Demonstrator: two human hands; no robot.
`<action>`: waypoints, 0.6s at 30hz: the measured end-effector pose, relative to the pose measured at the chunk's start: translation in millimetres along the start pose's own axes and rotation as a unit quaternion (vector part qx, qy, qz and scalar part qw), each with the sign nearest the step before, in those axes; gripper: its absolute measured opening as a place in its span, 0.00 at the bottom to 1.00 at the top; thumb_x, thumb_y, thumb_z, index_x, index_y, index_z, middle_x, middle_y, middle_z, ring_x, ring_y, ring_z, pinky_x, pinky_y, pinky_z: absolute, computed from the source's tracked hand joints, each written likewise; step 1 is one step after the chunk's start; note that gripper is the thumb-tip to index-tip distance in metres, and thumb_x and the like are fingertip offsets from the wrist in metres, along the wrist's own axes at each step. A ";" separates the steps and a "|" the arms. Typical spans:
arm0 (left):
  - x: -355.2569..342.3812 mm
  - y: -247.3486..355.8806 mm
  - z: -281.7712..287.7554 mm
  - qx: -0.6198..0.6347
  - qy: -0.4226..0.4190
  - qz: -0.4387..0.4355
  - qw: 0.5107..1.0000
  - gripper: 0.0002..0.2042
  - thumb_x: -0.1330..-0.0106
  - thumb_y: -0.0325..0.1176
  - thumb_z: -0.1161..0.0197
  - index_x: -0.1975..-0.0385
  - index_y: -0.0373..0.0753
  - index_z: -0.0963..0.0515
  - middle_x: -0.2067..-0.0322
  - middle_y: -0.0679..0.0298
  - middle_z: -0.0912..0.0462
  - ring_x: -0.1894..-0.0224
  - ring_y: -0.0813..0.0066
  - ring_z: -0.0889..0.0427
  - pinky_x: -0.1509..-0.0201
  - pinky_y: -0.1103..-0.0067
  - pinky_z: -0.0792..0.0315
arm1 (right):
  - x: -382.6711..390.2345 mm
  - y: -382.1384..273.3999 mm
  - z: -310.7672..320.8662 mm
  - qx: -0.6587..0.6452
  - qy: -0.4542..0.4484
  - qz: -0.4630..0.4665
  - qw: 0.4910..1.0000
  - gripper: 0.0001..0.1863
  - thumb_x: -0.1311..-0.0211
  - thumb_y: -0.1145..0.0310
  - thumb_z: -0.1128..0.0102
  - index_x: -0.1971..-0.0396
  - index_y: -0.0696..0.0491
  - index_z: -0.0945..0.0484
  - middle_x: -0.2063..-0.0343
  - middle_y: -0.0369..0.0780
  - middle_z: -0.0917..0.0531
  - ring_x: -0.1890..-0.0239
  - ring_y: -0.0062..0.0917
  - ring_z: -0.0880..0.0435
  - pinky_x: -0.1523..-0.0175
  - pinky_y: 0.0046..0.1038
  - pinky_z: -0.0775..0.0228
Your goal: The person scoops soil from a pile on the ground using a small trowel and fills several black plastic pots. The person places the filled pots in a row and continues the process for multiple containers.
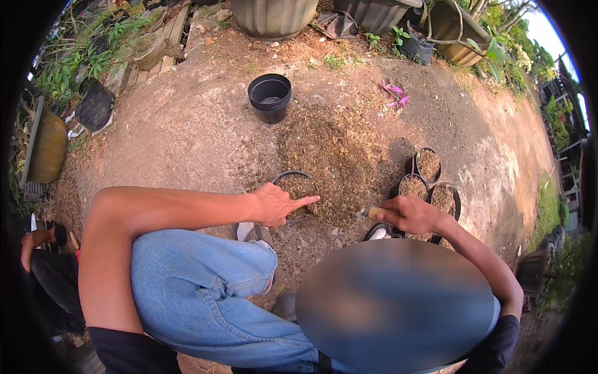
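My left hand (pixel 274 206) reaches across a black pot (pixel 294 174) filled with brown, crumbly material. Its index finger is stretched out to the right over the pot's mouth, while the other fingers curl and their tips are hidden; no grip on the rim shows. A loose heap of the same brown material (pixel 336 156) spreads beyond and right of this pot. In my right hand (pixel 410 215), closed, is the pale wooden handle of a tool (pixel 376 214). Its working end, low at the heap's right edge, cannot be made out.
Several filled black pots (pixel 428 163) stand beside my right hand. A stack of black pots (pixel 269 98) stands beyond the heap. Pink petals (pixel 394 95) lie on the ground. Large planters (pixel 274 17) line the far edge. Another person's arm (pixel 38 240) shows at far left.
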State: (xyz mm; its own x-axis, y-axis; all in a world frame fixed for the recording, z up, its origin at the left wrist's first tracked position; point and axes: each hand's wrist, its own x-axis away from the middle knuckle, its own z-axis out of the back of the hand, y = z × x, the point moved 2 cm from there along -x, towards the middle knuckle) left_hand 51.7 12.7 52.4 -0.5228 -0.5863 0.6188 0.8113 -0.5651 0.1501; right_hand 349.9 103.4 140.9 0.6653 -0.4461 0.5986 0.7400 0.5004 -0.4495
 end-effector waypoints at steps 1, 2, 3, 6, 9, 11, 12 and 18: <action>-1.9 0.7 2.3 -0.011 -0.001 -0.010 1.000 0.46 0.32 0.42 0.40 0.20 0.52 0.64 0.71 0.56 0.13 0.71 0.65 0.13 0.68 0.69 0.23 | -0.5 3.4 -1.0 0.000 0.006 0.009 1.000 0.22 0.25 0.54 0.46 0.53 0.58 0.16 0.73 0.55 0.16 0.68 0.48 0.15 0.58 0.43 0.26; -4.6 2.1 4.8 -0.021 -0.002 -0.021 1.000 0.46 0.32 0.42 0.40 0.20 0.52 0.63 0.71 0.56 0.13 0.72 0.65 0.14 0.69 0.69 0.23 | -0.3 5.6 -1.5 0.000 0.012 0.018 1.000 0.20 0.25 0.55 0.45 0.52 0.57 0.16 0.73 0.55 0.16 0.69 0.48 0.16 0.61 0.42 0.26; -6.2 1.8 3.1 -0.031 -0.004 -0.028 0.999 0.46 0.32 0.42 0.40 0.20 0.52 0.63 0.71 0.57 0.13 0.73 0.66 0.14 0.70 0.69 0.23 | -0.6 5.0 -1.2 0.005 0.008 0.015 1.000 0.20 0.25 0.56 0.45 0.51 0.58 0.16 0.73 0.55 0.16 0.69 0.48 0.16 0.61 0.42 0.26; -7.8 0.9 -0.2 -0.036 0.054 -0.007 0.998 0.44 0.32 0.40 0.41 0.20 0.54 0.61 0.74 0.58 0.15 0.76 0.68 0.16 0.73 0.71 0.26 | -0.9 5.4 -0.7 0.014 0.001 0.009 1.000 0.20 0.25 0.56 0.45 0.50 0.58 0.16 0.73 0.55 0.16 0.69 0.48 0.16 0.60 0.42 0.26; -9.4 -1.1 4.8 -0.038 0.070 -0.016 0.997 0.44 0.32 0.40 0.40 0.20 0.58 0.59 0.76 0.60 0.16 0.77 0.67 0.17 0.74 0.70 0.27 | -0.9 11.0 -2.7 0.010 -0.001 0.011 1.000 0.20 0.25 0.56 0.45 0.50 0.58 0.16 0.73 0.55 0.16 0.69 0.48 0.15 0.60 0.42 0.26; -8.9 2.1 11.3 -0.028 0.057 -0.028 0.998 0.43 0.33 0.39 0.40 0.20 0.59 0.56 0.75 0.60 0.16 0.76 0.67 0.17 0.74 0.69 0.27 | 0.1 8.9 -2.3 -0.002 -0.002 0.006 1.000 0.21 0.25 0.56 0.45 0.50 0.57 0.16 0.73 0.56 0.16 0.69 0.48 0.15 0.60 0.42 0.26; -8.1 3.2 12.4 -0.023 0.050 -0.031 0.998 0.43 0.33 0.39 0.40 0.20 0.59 0.55 0.75 0.60 0.16 0.76 0.66 0.17 0.74 0.68 0.27 | 0.2 7.5 -2.0 0.000 -0.001 0.004 1.000 0.20 0.25 0.56 0.45 0.50 0.57 0.16 0.73 0.56 0.17 0.69 0.47 0.15 0.60 0.42 0.26; -15.1 -0.6 1.6 -0.039 0.036 -0.013 0.998 0.43 0.34 0.37 0.39 0.21 0.63 0.54 0.72 0.59 0.14 0.74 0.65 0.14 0.73 0.69 0.25 | -1.3 -6.1 3.6 0.011 -0.017 -0.013 1.000 0.22 0.25 0.54 0.46 0.54 0.60 0.16 0.73 0.56 0.16 0.67 0.49 0.15 0.57 0.44 0.25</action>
State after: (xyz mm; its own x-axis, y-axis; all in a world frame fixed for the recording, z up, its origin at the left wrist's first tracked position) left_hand 59.6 22.8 44.2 -0.5637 -0.6094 0.5576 0.7753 -0.6231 0.1028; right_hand 344.2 103.7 145.3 0.6424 -0.4332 0.6322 0.7538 0.5060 -0.4193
